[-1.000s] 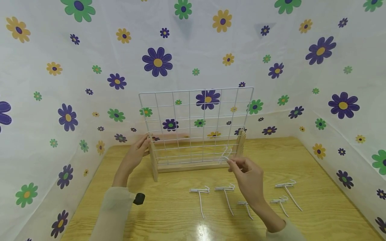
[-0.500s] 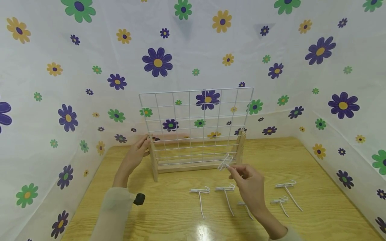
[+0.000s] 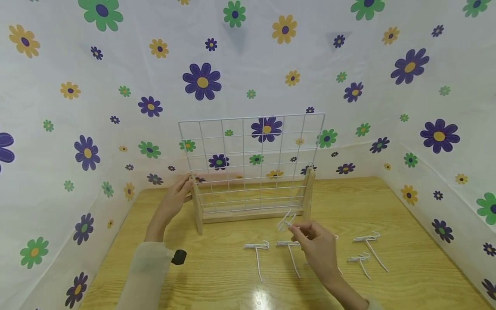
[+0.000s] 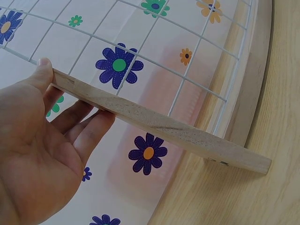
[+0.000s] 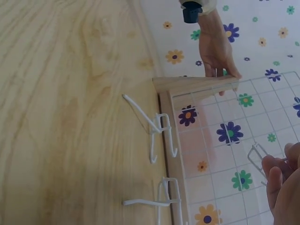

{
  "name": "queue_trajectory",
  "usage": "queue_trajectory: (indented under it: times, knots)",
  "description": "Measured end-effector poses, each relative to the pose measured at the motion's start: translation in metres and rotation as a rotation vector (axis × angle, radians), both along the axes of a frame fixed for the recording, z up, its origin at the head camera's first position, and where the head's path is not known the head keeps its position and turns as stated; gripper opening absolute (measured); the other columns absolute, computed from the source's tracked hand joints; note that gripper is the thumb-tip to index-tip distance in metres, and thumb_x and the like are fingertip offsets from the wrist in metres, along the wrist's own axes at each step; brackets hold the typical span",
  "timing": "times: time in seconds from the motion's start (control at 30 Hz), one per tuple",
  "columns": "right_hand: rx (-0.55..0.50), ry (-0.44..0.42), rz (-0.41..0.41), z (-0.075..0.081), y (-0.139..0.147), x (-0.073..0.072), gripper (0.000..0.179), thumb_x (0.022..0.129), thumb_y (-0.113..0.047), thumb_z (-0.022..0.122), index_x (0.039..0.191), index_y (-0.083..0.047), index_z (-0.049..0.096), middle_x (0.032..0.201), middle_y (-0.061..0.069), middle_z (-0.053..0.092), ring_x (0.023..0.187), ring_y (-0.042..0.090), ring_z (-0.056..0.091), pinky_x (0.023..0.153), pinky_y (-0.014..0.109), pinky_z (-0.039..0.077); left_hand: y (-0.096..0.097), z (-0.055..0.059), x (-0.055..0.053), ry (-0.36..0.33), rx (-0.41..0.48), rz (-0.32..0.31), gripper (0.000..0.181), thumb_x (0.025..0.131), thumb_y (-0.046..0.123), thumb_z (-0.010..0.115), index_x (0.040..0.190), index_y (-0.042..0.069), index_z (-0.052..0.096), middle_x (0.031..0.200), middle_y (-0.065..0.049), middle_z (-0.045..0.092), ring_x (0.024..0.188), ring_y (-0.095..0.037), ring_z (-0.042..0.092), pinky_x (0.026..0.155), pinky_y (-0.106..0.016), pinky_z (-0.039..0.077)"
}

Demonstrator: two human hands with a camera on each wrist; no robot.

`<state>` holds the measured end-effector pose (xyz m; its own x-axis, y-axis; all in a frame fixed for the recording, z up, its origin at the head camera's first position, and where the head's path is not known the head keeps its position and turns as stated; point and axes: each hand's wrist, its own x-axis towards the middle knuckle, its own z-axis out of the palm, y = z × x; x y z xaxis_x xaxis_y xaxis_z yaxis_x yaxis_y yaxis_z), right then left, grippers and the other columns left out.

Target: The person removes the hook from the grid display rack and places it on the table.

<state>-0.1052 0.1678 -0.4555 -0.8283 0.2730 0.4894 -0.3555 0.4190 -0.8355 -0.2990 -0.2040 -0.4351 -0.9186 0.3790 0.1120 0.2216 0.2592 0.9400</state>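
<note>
A white wire grid panel (image 3: 252,117) stands upright in a wooden stand (image 3: 252,216). My left hand (image 3: 172,201) grips the stand's left upright (image 3: 197,211); in the left wrist view the thumb lies at the top end of that upright (image 4: 154,119), with fingers on its outer side. In front of the grid's lower right, my right hand (image 3: 315,249) pinches a white wire display hook (image 3: 285,222) between thumb and fingers. The right wrist view shows the double-pronged part of this hook (image 5: 257,154) sticking out past the fingertips, apart from the grid.
Several more white hooks lie on the wooden table (image 3: 217,275): a long hook (image 3: 256,246) and another (image 3: 288,244) near the middle, a short one (image 3: 360,259) and a long one (image 3: 366,238) at right. The right hand partly covers another. Flower-patterned sheeting (image 3: 248,64) encloses the table.
My right hand has drawn back from the grid's lower right toward me and down, bringing the hook along. The left hand has stayed on the upright.
</note>
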Motion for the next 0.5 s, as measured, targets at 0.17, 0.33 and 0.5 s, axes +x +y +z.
queue_trajectory:
  times: [0.17,0.33,0.5]
  knots:
    - [0.010,-0.019,0.024,-0.007,-0.002,0.003,0.006,0.087,-0.004,0.081,0.089,-0.004,0.076,0.072,0.004,0.073,0.055,0.005,0.061,0.039,0.016,0.045,0.000,-0.001,0.000,0.004,-0.007,0.004,0.069,0.111,0.049,0.037,0.166,0.011,0.018,0.170,-0.019,0.013,0.148,-0.046,0.032,0.115,-0.050,0.042]
    - [0.012,-0.044,0.020,-0.012,-0.004,0.006,0.007,0.086,-0.008,0.083,0.088,-0.008,0.076,0.072,0.000,0.072,0.055,0.005,0.061,0.035,0.014,0.037,0.000,-0.002,-0.001,0.003,-0.011,0.008,0.070,0.111,0.051,0.037,0.166,0.012,0.019,0.171,-0.016,0.012,0.147,-0.046,0.033,0.114,-0.049,0.043]
    - [0.004,-0.055,0.030,-0.018,-0.005,0.008,0.008,0.085,-0.008,0.084,0.087,-0.009,0.076,0.072,-0.001,0.073,0.058,0.007,0.064,0.035,0.015,0.035,0.000,-0.002,-0.002,0.001,-0.028,0.017,0.071,0.110,0.053,0.036,0.166,0.013,0.019,0.171,-0.016,0.013,0.148,-0.046,0.033,0.114,-0.049,0.043]
